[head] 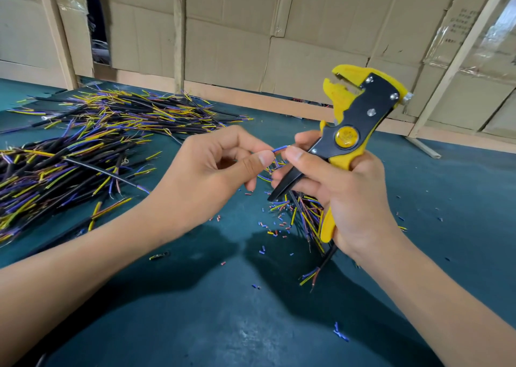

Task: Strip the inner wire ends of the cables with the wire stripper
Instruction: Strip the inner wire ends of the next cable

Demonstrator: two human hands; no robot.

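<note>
My right hand (343, 188) grips the yellow and black wire stripper (357, 115) by its handles, jaws pointing up and away from the wires. My left hand (212, 165) pinches a thin blue inner wire (280, 148) between thumb and forefinger; the right thumb and forefinger touch the same wire's other end. Below my hands, a bunch of black cables (307, 216) with yellow, blue and red inner wires hangs toward the table, partly hidden behind the right hand.
A big pile of black cables (69, 165) with coloured ends covers the left of the teal table (195, 311). Small bits of cut insulation (275, 227) lie scattered below my hands. Cardboard panels (251, 31) and wooden posts wall off the back.
</note>
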